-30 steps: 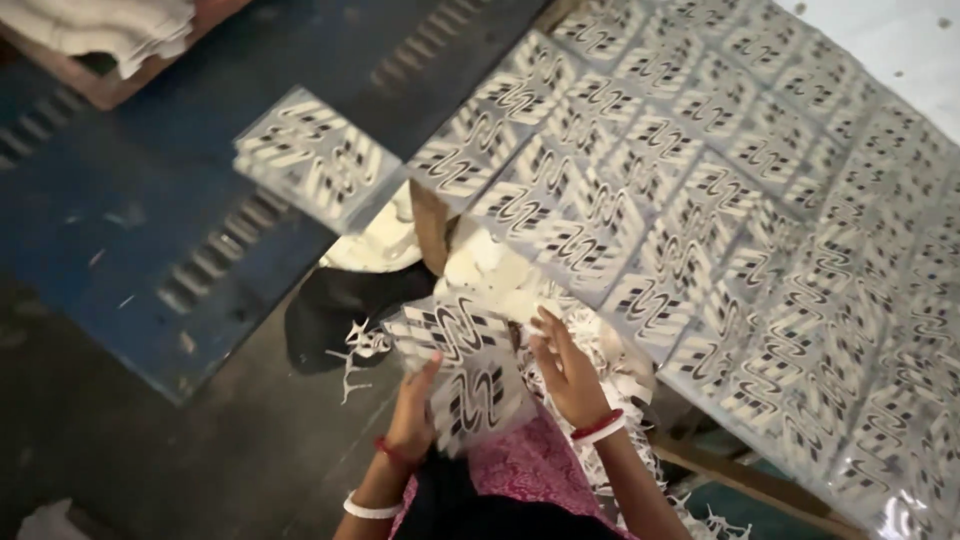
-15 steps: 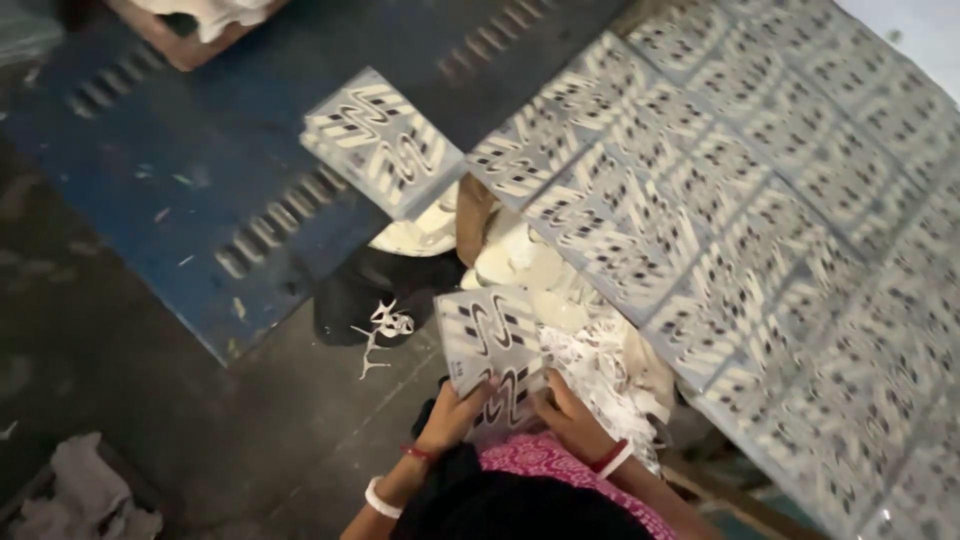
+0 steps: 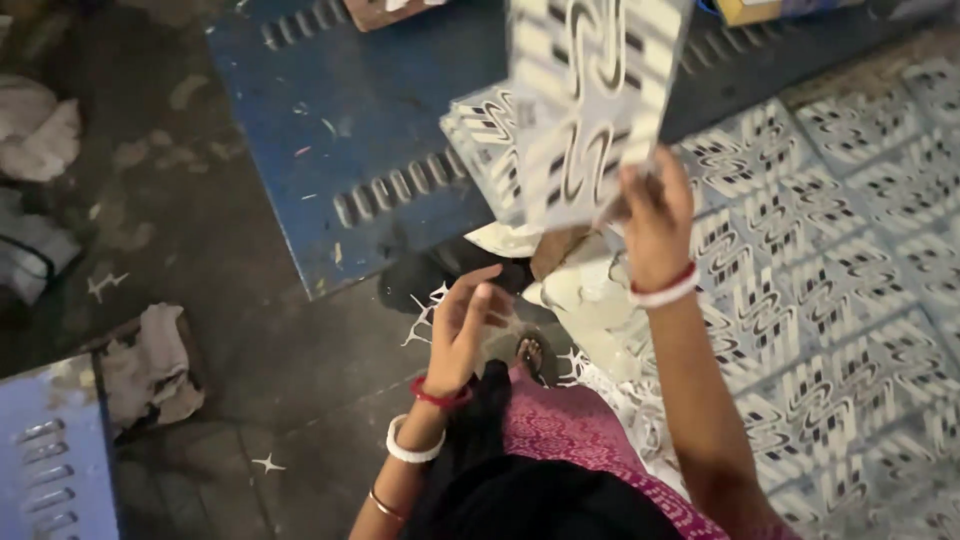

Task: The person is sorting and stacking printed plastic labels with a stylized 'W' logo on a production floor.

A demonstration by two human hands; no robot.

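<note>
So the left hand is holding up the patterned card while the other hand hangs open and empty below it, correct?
Not quite: the head view shows the right hand holding up the patterned card, gripped at its lower edge. It is the left hand that hangs open and empty below it, fingers spread above the dark floor.

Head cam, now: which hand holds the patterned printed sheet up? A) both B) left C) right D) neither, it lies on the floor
C: the right hand pinches the lower edge of the raised patterned sheet, while the left hand is open below it and touches nothing.
</note>
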